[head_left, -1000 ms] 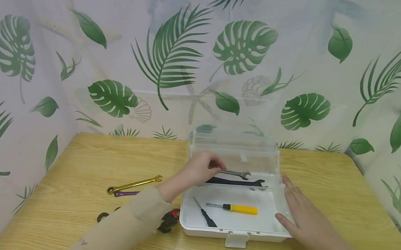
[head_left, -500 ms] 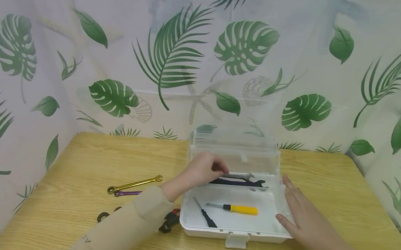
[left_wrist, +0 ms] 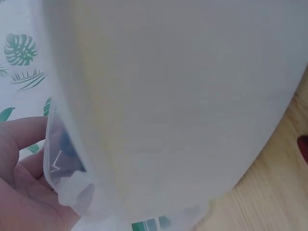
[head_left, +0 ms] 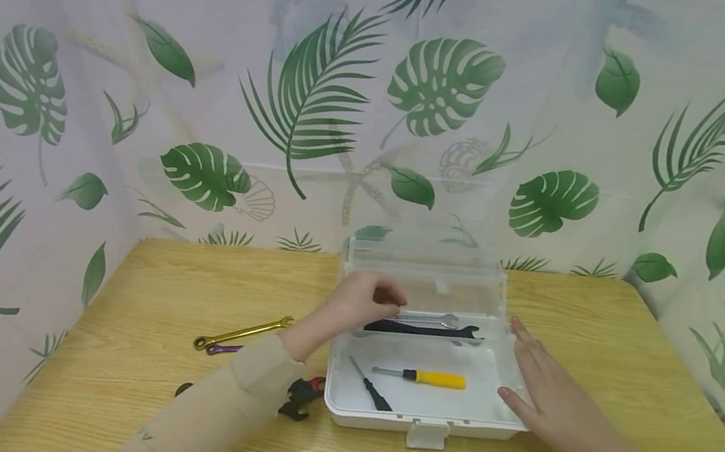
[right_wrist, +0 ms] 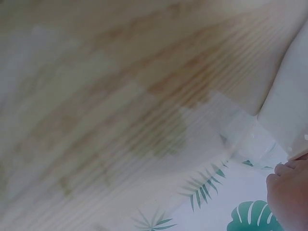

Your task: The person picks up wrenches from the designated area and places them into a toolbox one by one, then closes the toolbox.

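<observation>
A white toolbox (head_left: 368, 422) with its clear lid (head_left: 425, 258) raised stands on the table. My left hand (head_left: 361, 299) hovers over the back compartment, thumb and fingers bent just above the near end of a silver wrench (head_left: 432, 320). That wrench lies beside a black wrench (head_left: 424, 330). In the front part are a yellow-handled screwdriver (head_left: 439, 379) and a black screwdriver (head_left: 374, 393). My right hand (head_left: 545, 385) rests with extended fingers against the box's right side. In the left wrist view the box wall hides most of the inside.
Left of the box lie a gold wrench (head_left: 241, 333) and a purple wrench (head_left: 223, 349), the latter partly behind my left sleeve (head_left: 231, 404). A black and red tool (head_left: 302, 399) sits close by the box's left corner. A leaf-print curtain (head_left: 322, 104) surrounds the wooden table (head_left: 165, 271).
The silver wrench has gone from my left fingers down into the back compartment, a little to the right. My left hand has drawn back slightly left. The right hand stays in place.
</observation>
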Action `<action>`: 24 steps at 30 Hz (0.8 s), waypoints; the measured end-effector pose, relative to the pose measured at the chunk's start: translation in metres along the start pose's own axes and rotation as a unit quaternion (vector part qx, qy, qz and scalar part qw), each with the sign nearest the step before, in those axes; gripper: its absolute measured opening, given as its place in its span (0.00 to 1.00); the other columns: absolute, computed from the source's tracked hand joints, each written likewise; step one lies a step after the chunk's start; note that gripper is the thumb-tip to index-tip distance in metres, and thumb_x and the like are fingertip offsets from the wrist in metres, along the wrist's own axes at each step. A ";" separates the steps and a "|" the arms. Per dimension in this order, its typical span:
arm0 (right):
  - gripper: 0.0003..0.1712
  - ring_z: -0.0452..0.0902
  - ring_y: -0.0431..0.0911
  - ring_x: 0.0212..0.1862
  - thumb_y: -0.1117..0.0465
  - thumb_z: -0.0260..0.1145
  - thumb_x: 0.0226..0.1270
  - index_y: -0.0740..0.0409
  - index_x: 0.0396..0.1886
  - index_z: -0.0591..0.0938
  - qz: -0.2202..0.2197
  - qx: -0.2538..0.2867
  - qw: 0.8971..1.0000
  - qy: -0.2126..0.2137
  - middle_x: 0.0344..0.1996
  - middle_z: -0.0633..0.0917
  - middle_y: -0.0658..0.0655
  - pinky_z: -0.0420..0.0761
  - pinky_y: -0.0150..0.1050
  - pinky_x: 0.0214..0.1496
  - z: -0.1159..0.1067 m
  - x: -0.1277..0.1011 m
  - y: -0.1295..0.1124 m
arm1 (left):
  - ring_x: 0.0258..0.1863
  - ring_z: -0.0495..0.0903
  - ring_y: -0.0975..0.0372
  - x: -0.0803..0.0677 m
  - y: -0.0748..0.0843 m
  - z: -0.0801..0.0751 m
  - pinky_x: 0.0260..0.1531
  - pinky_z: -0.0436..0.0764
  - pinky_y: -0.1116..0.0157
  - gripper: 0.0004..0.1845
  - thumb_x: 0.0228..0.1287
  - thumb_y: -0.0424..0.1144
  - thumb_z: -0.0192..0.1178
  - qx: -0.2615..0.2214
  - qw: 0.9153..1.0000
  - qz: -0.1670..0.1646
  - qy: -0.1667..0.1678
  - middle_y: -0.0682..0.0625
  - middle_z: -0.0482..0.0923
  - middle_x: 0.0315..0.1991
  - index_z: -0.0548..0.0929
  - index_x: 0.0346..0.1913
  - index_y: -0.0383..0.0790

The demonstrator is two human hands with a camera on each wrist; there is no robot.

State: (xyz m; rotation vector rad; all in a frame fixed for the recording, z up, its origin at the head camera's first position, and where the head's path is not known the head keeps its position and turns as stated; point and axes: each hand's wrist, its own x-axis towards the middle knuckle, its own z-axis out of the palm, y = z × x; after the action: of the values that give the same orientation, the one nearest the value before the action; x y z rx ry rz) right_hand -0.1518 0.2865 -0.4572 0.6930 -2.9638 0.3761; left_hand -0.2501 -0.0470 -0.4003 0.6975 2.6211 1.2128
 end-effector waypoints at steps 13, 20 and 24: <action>0.50 0.59 0.69 0.80 0.47 0.62 0.80 0.69 0.85 0.51 -0.010 0.000 1.000 0.008 0.87 0.51 0.65 0.24 0.13 0.71 0.000 0.000 0.001 | 0.43 0.86 0.57 -0.010 -0.006 -0.016 0.44 0.85 0.69 0.06 0.72 0.31 0.67 0.010 1.000 0.010 0.027 0.44 0.91 0.46 0.91 0.47 0.36; 0.50 0.61 0.69 0.80 0.48 0.64 0.78 0.71 0.84 0.53 -0.031 -0.008 0.999 0.031 0.86 0.54 0.67 0.25 0.14 0.74 0.002 0.000 0.003 | 0.45 0.87 0.56 -0.019 -0.009 -0.025 0.49 0.87 0.66 0.06 0.72 0.30 0.67 0.005 0.999 0.013 0.037 0.43 0.91 0.46 0.91 0.46 0.36; 0.50 0.61 0.68 0.80 0.48 0.64 0.78 0.71 0.84 0.53 -0.038 -0.012 0.998 0.040 0.86 0.54 0.67 0.25 0.15 0.75 0.004 0.000 0.004 | 0.45 0.88 0.56 -0.024 -0.011 -0.030 0.49 0.87 0.66 0.06 0.72 0.30 0.67 0.000 0.999 0.014 0.042 0.43 0.91 0.46 0.91 0.47 0.36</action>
State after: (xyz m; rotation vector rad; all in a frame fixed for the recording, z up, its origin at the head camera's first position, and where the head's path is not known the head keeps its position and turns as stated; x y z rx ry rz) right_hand -0.1540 0.2891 -0.4614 0.7655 -2.8523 0.3540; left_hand -0.2427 -0.0850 -0.3903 0.6999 2.6875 1.2785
